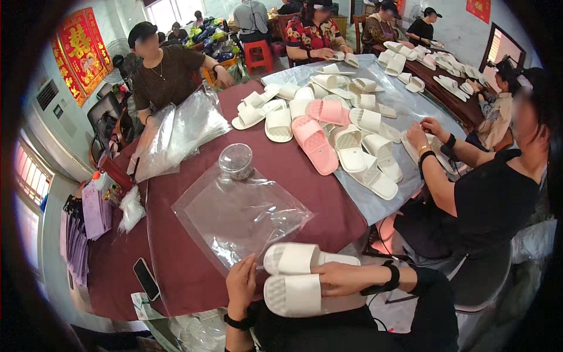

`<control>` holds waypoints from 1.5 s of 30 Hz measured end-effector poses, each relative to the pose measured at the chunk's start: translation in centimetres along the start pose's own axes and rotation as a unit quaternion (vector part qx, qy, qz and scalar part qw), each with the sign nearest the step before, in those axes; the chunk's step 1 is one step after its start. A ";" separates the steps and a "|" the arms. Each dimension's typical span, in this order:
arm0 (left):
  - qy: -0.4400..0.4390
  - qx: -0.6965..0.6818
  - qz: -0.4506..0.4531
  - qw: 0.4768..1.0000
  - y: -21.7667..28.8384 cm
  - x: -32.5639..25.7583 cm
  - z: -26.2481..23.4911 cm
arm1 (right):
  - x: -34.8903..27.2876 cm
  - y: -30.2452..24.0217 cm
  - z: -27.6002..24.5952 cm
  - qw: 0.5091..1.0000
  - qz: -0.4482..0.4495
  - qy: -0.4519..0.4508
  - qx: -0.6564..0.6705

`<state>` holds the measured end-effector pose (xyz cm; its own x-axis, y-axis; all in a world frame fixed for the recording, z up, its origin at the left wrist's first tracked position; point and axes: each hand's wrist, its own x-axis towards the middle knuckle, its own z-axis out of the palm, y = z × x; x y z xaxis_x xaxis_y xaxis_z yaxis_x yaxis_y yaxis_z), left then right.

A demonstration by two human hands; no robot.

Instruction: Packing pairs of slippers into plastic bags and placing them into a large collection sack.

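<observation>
Two white slippers [305,278], stacked side by side at the table's near edge, sit under your right hand [340,277], which grips them from above. Your left hand [241,284] pinches the clear plastic bag [234,214] lying open on the maroon tablecloth [176,258]. Beyond: a transparent jar [236,161], heaped pink and white slippers [328,132].

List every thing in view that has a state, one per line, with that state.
pair of white slippers: side by side, held at the table edge.
right hand: laid over the slippers, gripping them.
left hand: on the edge of the clear plastic bag.
clear plastic bag: flat on the table, empty.
phone: screen dark, lying flat.
pink slippers: loose in the pile.
</observation>
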<state>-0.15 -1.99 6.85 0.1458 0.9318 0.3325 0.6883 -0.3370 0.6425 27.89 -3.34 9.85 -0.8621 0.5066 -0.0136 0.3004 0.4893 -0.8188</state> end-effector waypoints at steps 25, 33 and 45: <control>-0.029 0.058 0.151 0.986 2.2 -1.9 2.8 | 4.5 0.8 5.2 0.929 0.163 0.225 -0.246; -0.033 0.090 0.195 0.976 5.2 -2.2 3.7 | 5.1 2.8 6.9 0.920 0.149 0.272 -0.238; -0.061 0.031 0.140 0.988 6.3 -3.6 4.1 | 9.0 5.0 4.8 0.918 0.141 0.231 -0.290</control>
<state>6.61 -6.88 6.87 0.4190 0.8133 0.4037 0.6503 -0.5791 0.4917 19.70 0.26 2.86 -0.4919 0.8527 0.1761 0.7672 0.5201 -0.3754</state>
